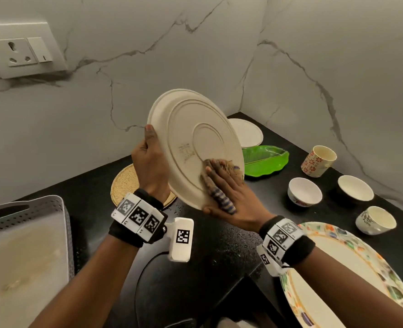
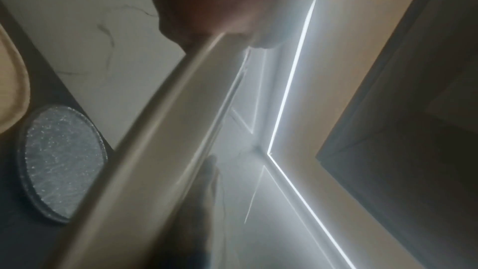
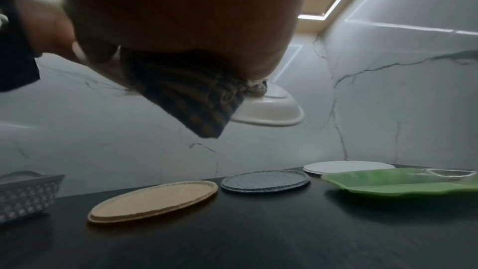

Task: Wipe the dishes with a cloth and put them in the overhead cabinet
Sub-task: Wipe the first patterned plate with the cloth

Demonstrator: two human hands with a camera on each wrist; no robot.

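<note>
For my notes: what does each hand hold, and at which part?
Left hand grips the cream plate at its left rim. Right hand presses the striped cloth against the plate's underside.

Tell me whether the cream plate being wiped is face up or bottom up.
Bottom up and tilted: the round cream plate shows its foot ring and stamp, gripped by the left hand.
</note>
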